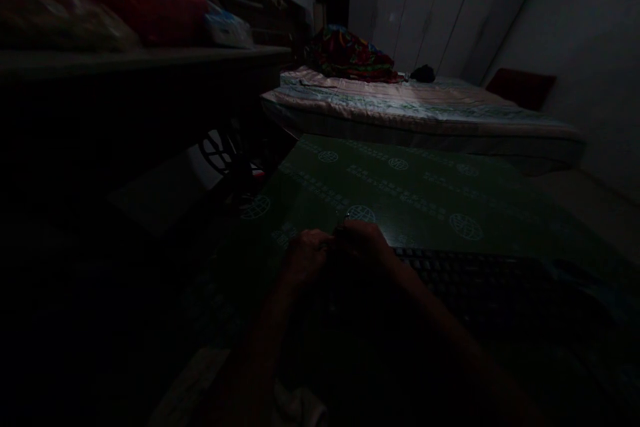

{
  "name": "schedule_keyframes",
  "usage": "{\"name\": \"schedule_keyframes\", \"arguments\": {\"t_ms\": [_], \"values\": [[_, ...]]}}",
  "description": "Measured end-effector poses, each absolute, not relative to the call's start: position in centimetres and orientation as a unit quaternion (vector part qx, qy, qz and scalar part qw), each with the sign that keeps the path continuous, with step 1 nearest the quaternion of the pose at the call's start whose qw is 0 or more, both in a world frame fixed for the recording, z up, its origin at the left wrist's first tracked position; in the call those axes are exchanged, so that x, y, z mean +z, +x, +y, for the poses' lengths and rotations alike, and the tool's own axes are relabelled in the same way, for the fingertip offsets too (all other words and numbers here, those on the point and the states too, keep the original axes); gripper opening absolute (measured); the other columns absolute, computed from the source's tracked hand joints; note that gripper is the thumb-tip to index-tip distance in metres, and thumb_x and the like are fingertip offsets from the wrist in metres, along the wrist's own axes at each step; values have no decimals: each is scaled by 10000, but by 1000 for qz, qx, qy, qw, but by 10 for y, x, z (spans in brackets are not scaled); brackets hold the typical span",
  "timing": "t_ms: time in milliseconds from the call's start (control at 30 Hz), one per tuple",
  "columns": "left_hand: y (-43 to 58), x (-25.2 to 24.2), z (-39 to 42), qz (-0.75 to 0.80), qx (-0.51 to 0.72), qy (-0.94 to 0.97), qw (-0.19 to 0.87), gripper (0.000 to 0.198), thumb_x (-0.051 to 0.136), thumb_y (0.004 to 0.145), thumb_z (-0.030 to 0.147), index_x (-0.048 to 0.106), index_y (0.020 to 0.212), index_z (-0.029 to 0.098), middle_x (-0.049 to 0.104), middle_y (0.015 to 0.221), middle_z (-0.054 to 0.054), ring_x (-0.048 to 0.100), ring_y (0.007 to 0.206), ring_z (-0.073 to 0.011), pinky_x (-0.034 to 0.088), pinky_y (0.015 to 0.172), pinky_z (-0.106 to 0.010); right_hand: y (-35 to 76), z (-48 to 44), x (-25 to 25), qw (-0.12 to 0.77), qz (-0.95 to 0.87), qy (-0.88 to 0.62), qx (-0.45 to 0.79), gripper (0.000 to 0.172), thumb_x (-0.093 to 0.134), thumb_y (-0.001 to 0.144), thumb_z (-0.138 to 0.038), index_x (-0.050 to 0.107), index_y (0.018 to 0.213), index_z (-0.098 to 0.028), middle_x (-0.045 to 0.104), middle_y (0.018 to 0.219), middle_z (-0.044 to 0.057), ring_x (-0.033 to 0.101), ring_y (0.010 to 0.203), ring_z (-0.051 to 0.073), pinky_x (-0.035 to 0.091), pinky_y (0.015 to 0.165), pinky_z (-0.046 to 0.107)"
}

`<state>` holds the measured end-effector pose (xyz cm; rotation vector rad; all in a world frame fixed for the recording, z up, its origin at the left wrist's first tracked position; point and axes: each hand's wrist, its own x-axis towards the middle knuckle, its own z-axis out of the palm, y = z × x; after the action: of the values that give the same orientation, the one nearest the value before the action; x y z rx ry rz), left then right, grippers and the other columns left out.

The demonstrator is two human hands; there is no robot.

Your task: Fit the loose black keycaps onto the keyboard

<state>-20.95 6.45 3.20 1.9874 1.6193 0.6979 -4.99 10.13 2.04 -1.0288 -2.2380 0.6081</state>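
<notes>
The room is very dim. My left hand [305, 255] and my right hand [363, 240] are held together low in the middle of the view, fingers curled and touching each other. They pinch something small between them that the darkness hides. Both hands hover over a green mat [415, 193] printed with pale globe marks, spread on the floor. A dark patterned cloth [480, 280] lies on the mat just right of my right wrist.
A low mattress [420, 110] with a striped sheet lies beyond the mat, with a bright crumpled cloth [350, 57] and a dark object [424, 73] on it. A table with a treadle sewing-machine frame [220, 150] stands left. White cupboard doors line the back wall.
</notes>
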Motion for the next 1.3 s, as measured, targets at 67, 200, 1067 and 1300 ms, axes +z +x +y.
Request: {"name": "schedule_keyframes", "arguments": {"t_ms": [67,200,1067,1300], "values": [[-210,32,65,591,239,738,220,267,482,715,137,710,849,172,698,875,-63,611,868,-209,467,806,-315,-51,100,23,281,-843,-399,225,47,590,766,-186,592,720,-185,564,643,-18,471,559,102,304,516,196],[-211,32,67,589,216,752,203,280,477,698,98,699,843,185,702,920,-54,601,887,-195,442,854,-314,-53,99,29,231,-851,-426,201,70,577,788,-224,620,749,-185,588,666,2,485,572,115,299,520,207],[-216,30,68,614,245,692,292,187,489,728,258,659,728,178,667,736,-46,627,740,-205,463,598,-261,-55,115,53,172,-857,-408,262,71,580,748,-157,631,699,-159,505,593,-44,430,568,84,263,505,190],[-220,25,66,589,273,683,335,234,496,728,318,664,793,168,682,792,-58,638,769,-221,473,622,-281,-52,109,55,234,-831,-382,329,178,544,790,-233,610,651,-143,434,555,-58,407,554,66,250,507,171]]}}
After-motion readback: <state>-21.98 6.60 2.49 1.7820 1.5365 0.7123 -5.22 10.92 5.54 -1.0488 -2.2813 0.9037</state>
